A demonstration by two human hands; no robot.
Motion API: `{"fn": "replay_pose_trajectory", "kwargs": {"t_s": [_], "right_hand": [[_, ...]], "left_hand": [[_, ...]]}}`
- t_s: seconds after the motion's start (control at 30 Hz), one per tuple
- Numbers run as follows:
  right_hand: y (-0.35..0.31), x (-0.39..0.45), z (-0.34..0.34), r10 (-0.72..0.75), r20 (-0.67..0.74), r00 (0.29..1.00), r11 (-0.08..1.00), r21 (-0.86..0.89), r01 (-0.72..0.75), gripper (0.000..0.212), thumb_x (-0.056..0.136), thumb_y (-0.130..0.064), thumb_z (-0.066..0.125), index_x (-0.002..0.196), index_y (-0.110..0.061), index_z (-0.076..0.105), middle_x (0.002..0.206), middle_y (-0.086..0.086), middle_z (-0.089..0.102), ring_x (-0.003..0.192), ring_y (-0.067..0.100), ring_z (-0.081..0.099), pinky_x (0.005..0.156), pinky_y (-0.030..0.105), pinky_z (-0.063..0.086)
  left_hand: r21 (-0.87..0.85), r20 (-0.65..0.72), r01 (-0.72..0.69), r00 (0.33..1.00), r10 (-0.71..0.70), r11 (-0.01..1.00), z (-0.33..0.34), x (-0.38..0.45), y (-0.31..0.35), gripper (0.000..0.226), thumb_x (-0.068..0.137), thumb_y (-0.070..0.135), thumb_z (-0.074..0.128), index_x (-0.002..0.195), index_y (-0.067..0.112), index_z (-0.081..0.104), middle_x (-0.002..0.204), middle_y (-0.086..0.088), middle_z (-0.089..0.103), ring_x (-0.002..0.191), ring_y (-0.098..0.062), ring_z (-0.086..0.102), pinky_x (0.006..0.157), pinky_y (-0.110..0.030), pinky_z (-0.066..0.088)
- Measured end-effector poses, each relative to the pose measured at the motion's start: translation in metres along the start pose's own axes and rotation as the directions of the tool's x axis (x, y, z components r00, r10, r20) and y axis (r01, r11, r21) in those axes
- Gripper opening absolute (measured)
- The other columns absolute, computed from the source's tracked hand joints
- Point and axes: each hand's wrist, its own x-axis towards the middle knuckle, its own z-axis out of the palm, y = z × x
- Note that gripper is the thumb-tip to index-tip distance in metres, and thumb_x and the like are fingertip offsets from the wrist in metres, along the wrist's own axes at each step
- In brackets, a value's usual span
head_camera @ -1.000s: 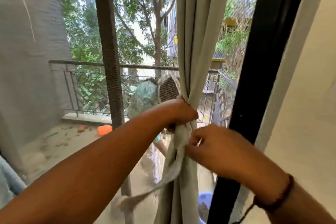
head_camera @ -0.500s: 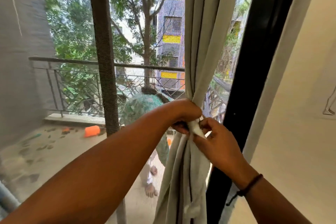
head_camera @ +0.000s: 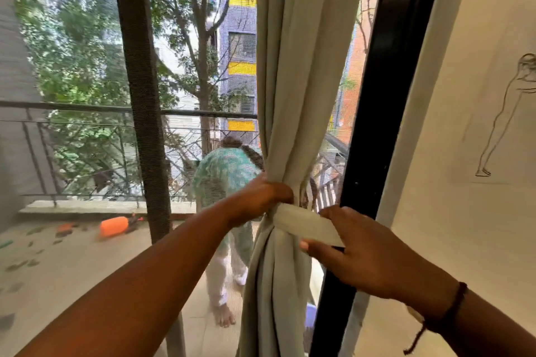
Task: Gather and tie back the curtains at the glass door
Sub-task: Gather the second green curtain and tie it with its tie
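A pale grey-green curtain [head_camera: 301,72] hangs bunched in front of the glass door, just left of the black door frame [head_camera: 377,113]. My left hand [head_camera: 261,197] grips the gathered cloth at its narrowest point. A flat tie-back strip [head_camera: 304,224] of the same fabric runs from the bunch out to the right. My right hand [head_camera: 362,252] pinches the free end of that strip between thumb and fingers and holds it taut. Below the hands the curtain falls in loose folds.
A dark vertical post [head_camera: 139,95] of the screen door stands left of the curtain. Beyond the mesh, a person in a green patterned top [head_camera: 226,174] bends over on the balcony, near an orange object [head_camera: 113,226]. A cream wall with a line drawing [head_camera: 504,119] is at right.
My right hand has drawn the tie strip out to the right, away from the bunch, so the strip now shows flat and taut. My left hand keeps its hold on the gathered curtain.
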Motion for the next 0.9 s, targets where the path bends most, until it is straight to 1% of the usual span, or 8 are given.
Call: {"fn": "replay_pose_trajectory", "kwargs": {"t_s": [0.1,0.17,0.27,0.37,0.5,0.6,0.7,0.9], "right_hand": [[0.011,0.011,-0.006,0.022,-0.016,1.000,0.994,0.106,-0.020,0.018,0.092,-0.046,0.050,0.076,-0.039,0.045,0.072,-0.015,0.049,0.067,0.003,0.050,0.055,0.014,0.029],[0.025,0.019,-0.006,0.097,-0.022,0.995,0.977,0.194,-0.091,0.016,0.088,-0.038,0.061,0.075,-0.033,0.054,0.070,-0.009,0.056,0.065,0.004,0.053,0.055,0.017,0.034],[0.041,0.022,-0.002,0.199,-0.035,0.979,0.931,0.319,-0.178,0.011,0.081,-0.032,0.070,0.083,-0.022,0.066,0.075,-0.006,0.064,0.070,0.009,0.059,0.063,0.024,0.043],[0.050,0.019,0.016,0.294,-0.031,0.955,0.870,0.422,-0.254,0.007,0.079,-0.025,0.073,0.084,-0.021,0.069,0.079,-0.004,0.070,0.078,0.012,0.066,0.075,0.032,0.052],[0.047,0.017,0.032,0.336,0.024,0.942,0.775,0.562,-0.290,0.006,0.080,-0.017,0.074,0.086,-0.016,0.073,0.085,0.001,0.074,0.084,0.013,0.070,0.085,0.032,0.055],[0.049,0.019,0.020,0.337,-0.003,0.942,0.829,0.475,-0.295,0.007,0.083,-0.019,0.070,0.081,-0.026,0.070,0.079,-0.008,0.071,0.076,0.003,0.065,0.070,0.017,0.049],[0.054,0.017,0.009,0.330,0.050,0.943,0.875,0.358,-0.325,0.010,0.082,-0.030,0.070,0.090,-0.026,0.073,0.082,-0.007,0.072,0.080,0.014,0.066,0.075,0.029,0.051],[0.043,0.021,0.019,0.325,0.134,0.936,0.819,0.454,-0.350,0.008,0.075,-0.025,0.074,0.069,-0.029,0.070,0.075,-0.006,0.070,0.080,0.016,0.068,0.084,0.039,0.055]], "left_hand": [[-0.263,0.089,-0.019,0.995,0.044,0.964,0.007,-0.012,-0.007,0.052,0.055,0.045,0.073,0.098,0.015,0.069,0.094,-0.001,0.072,0.087,-0.018,0.066,0.079,-0.031,0.054],[-0.355,0.121,-0.019,0.990,0.066,0.935,0.014,-0.021,-0.008,0.063,0.048,0.052,0.081,0.100,0.019,0.067,0.096,0.004,0.073,0.090,-0.012,0.067,0.078,-0.025,0.055],[-0.323,0.087,-0.076,0.990,0.110,0.943,0.025,-0.042,-0.012,0.082,0.024,0.059,0.087,0.090,0.018,0.064,0.077,0.010,0.073,0.075,-0.005,0.067,0.068,-0.019,0.054],[-0.240,0.100,-0.132,0.982,0.160,0.962,0.042,-0.063,-0.025,0.059,0.042,0.032,0.085,0.094,0.014,0.066,0.086,0.001,0.074,0.083,-0.017,0.069,0.072,-0.024,0.055],[-0.280,0.049,-0.120,0.989,0.139,0.952,0.054,-0.081,-0.031,0.055,0.052,0.027,0.082,0.103,0.014,0.067,0.102,-0.007,0.072,0.096,-0.022,0.068,0.085,-0.032,0.055],[-0.285,0.005,-0.089,0.996,0.095,0.954,0.045,-0.085,-0.031,0.063,0.050,0.033,0.080,0.108,0.014,0.065,0.101,-0.002,0.072,0.095,-0.016,0.068,0.082,-0.026,0.055],[-0.297,0.038,-0.047,0.997,0.061,0.954,0.034,-0.091,-0.030,0.058,0.053,0.029,0.079,0.108,0.014,0.064,0.097,0.001,0.073,0.090,-0.013,0.069,0.072,-0.018,0.053],[-0.443,0.194,0.113,0.981,-0.029,0.889,0.049,-0.105,-0.015,0.010,0.055,0.004,0.068,0.065,0.008,0.069,0.060,0.000,0.067,0.057,-0.007,0.065,0.054,-0.016,0.049]]}}
